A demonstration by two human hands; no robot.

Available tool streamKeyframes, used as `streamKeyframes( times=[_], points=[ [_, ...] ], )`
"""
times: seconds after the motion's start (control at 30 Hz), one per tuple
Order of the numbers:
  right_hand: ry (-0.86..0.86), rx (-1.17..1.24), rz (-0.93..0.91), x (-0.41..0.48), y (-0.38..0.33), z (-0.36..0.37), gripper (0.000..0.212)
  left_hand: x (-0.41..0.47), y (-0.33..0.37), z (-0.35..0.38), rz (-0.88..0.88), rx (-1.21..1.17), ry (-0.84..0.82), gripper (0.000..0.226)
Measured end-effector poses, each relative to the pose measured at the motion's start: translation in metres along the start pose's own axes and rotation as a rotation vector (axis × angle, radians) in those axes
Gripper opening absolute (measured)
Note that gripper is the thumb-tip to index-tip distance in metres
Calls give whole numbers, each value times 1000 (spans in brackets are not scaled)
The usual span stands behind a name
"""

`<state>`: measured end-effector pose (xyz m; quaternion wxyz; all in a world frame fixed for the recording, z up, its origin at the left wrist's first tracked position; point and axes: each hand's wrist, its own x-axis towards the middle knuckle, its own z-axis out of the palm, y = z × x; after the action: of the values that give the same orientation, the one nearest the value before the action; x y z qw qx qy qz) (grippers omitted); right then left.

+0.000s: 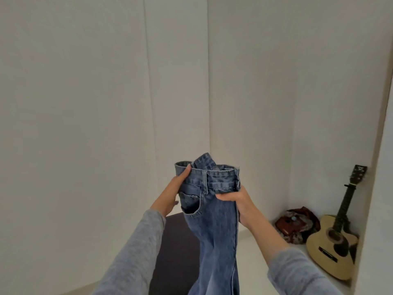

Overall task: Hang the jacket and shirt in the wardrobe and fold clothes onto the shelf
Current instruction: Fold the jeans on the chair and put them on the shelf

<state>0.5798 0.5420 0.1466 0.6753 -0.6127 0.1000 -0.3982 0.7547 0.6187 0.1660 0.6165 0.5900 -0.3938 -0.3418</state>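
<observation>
From my head's view I hold the jeans (212, 226) up by the waistband: my left hand (175, 189) pinches one end, thumb on top, and my right hand (236, 202) is curled round the other side, the legs hanging loose over a dark surface (176, 250). No shelf, jacket or shirt shows, so I judge this fold barely begun and cannot tell whether the hanging is done.

Jeans (212, 220), centre: mid-blue denim, faded wash, paler stitching at the waistband. Sleeves (131, 252), lower frame: heathered light grey. Wall panels (85, 81): plain off-white. Surface (176, 241), bottom centre: dark charcoal. Guitar (340, 267), lower right: pale tan body, black neck and pickguard. Bundle (297, 224) beside it: red-brown, mottled with cream.
</observation>
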Motion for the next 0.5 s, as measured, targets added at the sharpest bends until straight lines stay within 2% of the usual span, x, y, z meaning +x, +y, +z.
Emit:
streamKeyframes(
  times=[0.03, 0.1, 0.17, 0.3, 0.4, 0.5],
  points=[
    [-6, 21, 21, 4, 1, 3, 44, 0, -3, -8, -26, -32, -84, 50],
    [-13, 29, 38, 10, 2, 6, 42, 5, -10, -20, 53, -65, -98, 39],
    [4, 27, 36, 15, 6, 12, 42, 12, -12, -25, 179, -91, 18, 37],
    [61, -13, 11, 18, 17, 21, 58, 21, -2, -30, 357, 70, 256, 19],
    [-18, -17, 50, 14, 21, 20, 66, 21, 5, -33, 440, 51, 292, 19],
    [-188, 126, 115, 10, 26, 16, 93, 22, 10, -33, 445, 21, 261, 21]
  ],
)
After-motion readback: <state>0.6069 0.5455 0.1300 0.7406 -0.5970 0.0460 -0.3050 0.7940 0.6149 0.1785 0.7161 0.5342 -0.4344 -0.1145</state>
